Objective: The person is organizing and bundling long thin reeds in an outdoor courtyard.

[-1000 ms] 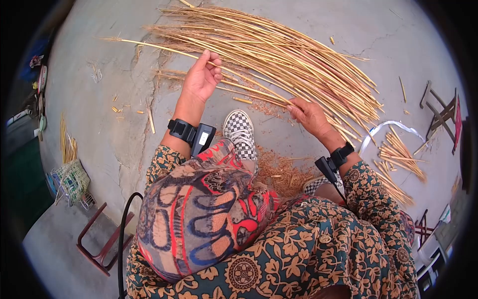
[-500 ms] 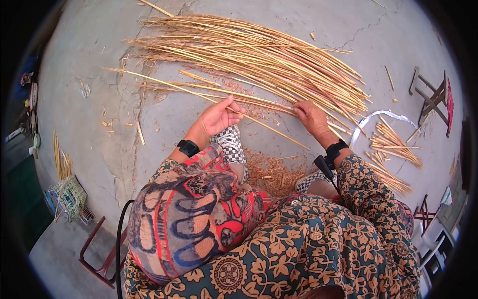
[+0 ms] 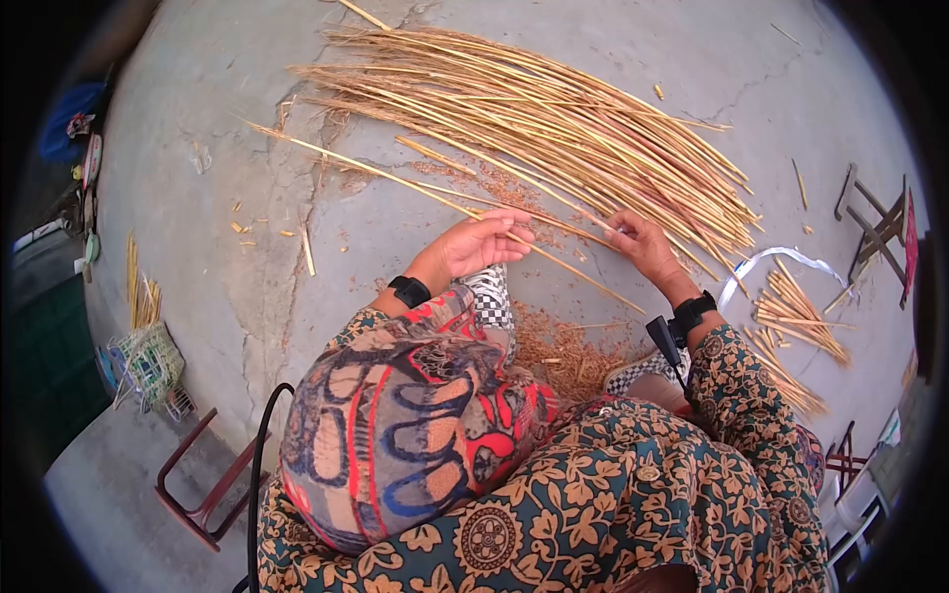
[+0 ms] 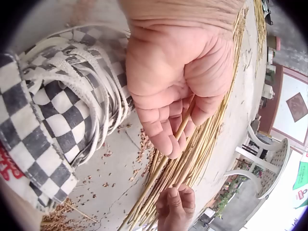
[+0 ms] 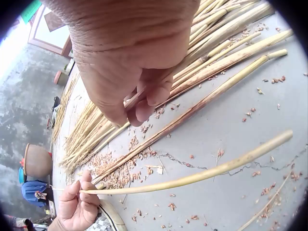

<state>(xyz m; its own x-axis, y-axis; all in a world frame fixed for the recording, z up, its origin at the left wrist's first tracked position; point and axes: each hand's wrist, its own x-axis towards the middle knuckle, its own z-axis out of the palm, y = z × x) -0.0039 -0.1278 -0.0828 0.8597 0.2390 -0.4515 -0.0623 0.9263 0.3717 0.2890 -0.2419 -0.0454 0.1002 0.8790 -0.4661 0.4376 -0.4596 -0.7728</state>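
Observation:
In the head view my left hand (image 3: 481, 247) pinches a long yellow plant stalk (image 3: 583, 275) between thumb and fingers. Its thin end points to the far left, and its bare thick end sticks out to the right below my right hand. My right hand (image 3: 647, 255) pinches a pale, dry strip (image 3: 593, 219), like a stalk sheath, with its fingertips. Beyond both hands lies a large heap of similar stalks (image 3: 554, 119), their feathery ends to the left. The right wrist view shows a reddish-brown stalk (image 5: 192, 108) on the floor between the hands.
Short cut stalks (image 3: 791, 306) lie at the right beside a white strap (image 3: 766, 259). A folding stool (image 3: 880, 232) stands farther right. Reddish husks (image 3: 559, 356) are scattered by the checkered shoes (image 3: 491, 296). A woven basket (image 3: 148, 361) stands at the left.
My left hand has come down and rightward, nearer the shoe, with the stalk. The stalk's thick end, at my right fingertips a second ago, now lies free of them. The right hand now pinches the strip.

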